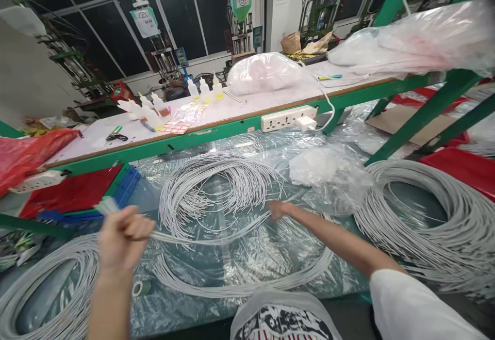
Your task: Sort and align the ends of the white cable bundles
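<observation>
My left hand (120, 237) is raised in a fist, shut on a bundle of white cables whose ends (106, 206) stick out above the fingers. The bundle runs right and down across the plastic-covered table. My right hand (281, 209) reaches forward to the loose coil of white cables (216, 190) in the middle of the table, with its fingers among the strands at the coil's right side. The hand looks pinched on the strands, though the fingers are small and partly hidden.
Big coils of white cable lie at the right (433, 221) and the lower left (42, 288). A crumpled plastic bag (328, 172) sits behind my right hand. A green-framed shelf (247, 126) holds bottles, scissors, a power strip (288, 118) and bagged goods. A tape roll (139, 288) lies near the front edge.
</observation>
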The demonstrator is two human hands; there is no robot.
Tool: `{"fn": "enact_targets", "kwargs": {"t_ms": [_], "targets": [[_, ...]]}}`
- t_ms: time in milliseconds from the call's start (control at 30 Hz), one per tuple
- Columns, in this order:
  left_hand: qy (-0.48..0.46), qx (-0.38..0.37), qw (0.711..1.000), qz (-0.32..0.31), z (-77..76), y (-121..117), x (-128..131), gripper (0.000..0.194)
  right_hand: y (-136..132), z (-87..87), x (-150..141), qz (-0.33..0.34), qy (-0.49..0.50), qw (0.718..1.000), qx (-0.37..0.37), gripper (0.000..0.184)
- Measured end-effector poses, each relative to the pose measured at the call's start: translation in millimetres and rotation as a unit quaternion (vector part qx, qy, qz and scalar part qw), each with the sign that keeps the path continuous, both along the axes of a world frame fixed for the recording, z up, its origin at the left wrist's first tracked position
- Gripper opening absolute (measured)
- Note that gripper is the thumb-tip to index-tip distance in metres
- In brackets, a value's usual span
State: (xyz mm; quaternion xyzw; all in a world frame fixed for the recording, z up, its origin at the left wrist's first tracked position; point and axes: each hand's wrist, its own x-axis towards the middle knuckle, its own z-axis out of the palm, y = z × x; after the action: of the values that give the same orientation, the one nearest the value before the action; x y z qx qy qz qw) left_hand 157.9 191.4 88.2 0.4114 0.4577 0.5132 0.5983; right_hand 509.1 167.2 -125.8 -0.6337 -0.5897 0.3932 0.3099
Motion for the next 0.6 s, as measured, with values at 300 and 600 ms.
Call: {"fn": "enact_targets", "kwargs": {"t_ms": [300,600], "targets": [[0.093,0.06,0.952,-0.286,-78.0,-11,139,0.044,-30,80.0,-109,0.159,0.382,0.91,-0.001,0.019],[0.205,0.151,0.856,-0.451,-114.7,84,114,0.032,-13,34.1,-123,-0.091,0.544,0.822,-0.139,0.063]]}}
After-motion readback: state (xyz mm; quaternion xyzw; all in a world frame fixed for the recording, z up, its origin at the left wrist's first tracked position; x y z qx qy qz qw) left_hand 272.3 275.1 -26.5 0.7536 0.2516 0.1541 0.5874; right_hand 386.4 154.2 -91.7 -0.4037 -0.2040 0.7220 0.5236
